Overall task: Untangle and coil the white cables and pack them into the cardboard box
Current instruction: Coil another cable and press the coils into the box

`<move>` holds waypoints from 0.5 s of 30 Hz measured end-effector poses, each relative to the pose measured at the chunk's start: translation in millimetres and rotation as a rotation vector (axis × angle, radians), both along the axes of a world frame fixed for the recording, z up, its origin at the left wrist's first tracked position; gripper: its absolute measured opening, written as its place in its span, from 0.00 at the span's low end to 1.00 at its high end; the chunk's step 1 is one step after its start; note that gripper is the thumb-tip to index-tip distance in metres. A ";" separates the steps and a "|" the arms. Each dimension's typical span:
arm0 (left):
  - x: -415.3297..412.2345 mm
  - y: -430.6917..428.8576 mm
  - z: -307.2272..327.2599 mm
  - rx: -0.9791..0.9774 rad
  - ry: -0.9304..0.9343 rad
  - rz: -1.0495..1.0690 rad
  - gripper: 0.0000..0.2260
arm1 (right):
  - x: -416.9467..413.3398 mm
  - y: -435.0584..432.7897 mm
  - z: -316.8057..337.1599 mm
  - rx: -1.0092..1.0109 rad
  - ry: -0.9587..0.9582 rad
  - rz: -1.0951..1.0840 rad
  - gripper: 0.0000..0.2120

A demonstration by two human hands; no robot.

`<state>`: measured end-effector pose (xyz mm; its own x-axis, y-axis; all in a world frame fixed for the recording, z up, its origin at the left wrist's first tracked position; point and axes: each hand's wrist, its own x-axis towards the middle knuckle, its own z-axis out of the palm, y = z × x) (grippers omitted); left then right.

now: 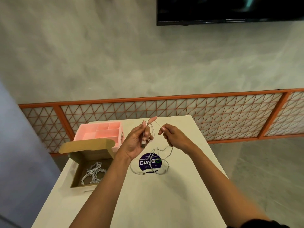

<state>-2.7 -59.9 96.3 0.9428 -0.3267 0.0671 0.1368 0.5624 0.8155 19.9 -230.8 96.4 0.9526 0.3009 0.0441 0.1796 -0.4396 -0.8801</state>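
Left hand grips white cable plug end, right hand pinches strand beside it; slack below may re-knot if pulled tight.

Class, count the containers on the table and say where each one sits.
2. The cardboard box, holding white cables, sits at the left edge of the table; the pink divided tray stands behind it, at the far left corner.

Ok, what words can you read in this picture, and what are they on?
"ClayGo": big letters on the round purple sticker on the table.
"Clean as you go": small line beneath, partly crossed by the white cable.
Tiny line above "ClayGo": too blurred to read.
Cardboard box, pink tray: no text.
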 end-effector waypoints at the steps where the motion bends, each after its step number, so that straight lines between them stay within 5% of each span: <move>1: 1.3 -0.2 0.6 0.007 -0.002 0.021 0.21 | -1.3 2.0 -2.6 -0.032 0.039 0.024 0.14; 7: 12.8 1.3 1.8 -0.011 0.028 0.176 0.18 | -16.8 16.4 -8.0 -0.262 0.294 0.241 0.12; 11: 15.3 6.2 -3.7 0.258 -0.018 0.217 0.08 | -23.3 21.6 7.3 -0.435 0.237 0.366 0.16; 15: 9.4 3.9 -8.8 0.469 -0.098 0.209 0.08 | -26.1 22.8 28.8 -0.569 0.139 0.480 0.17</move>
<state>6.8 -56.0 87.5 0.9877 -0.1485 0.0497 -0.0286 0.1407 0.9896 -6.2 -208.0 125.2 0.6963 0.6248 -0.3532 0.3697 -0.7341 -0.5696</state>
